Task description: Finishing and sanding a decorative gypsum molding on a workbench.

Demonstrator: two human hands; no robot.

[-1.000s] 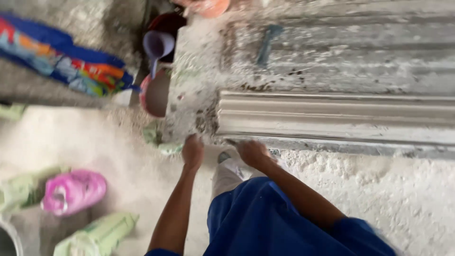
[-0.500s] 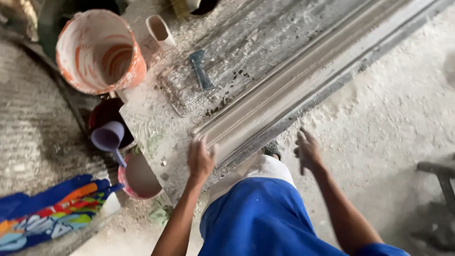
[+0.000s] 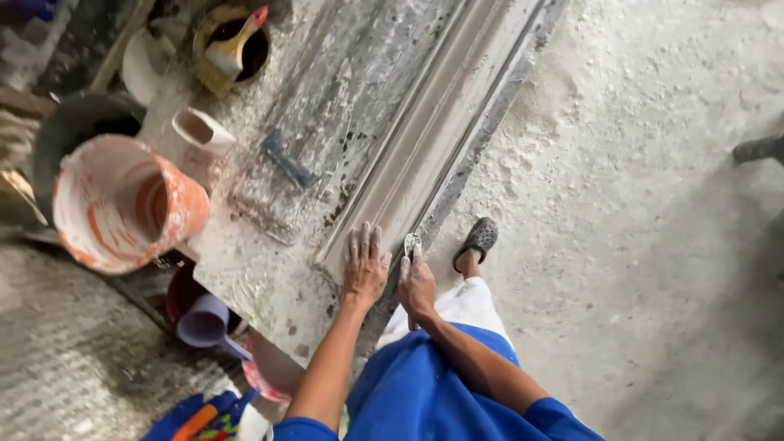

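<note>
The left hand (image 3: 364,268) lies flat, grip open, on the near end of the long plaster moulding (image 3: 425,135) on the tabletop (image 3: 245,261), steadying it, while the right hand (image 3: 416,282) beside it closes round a small metal tool (image 3: 411,243).

I see no labels, signs or screens here. The only package-like thing is a crumpled blue bag with orange and multicoloured print (image 3: 200,415), lying on the floor below the bench's near left corner.
</note>
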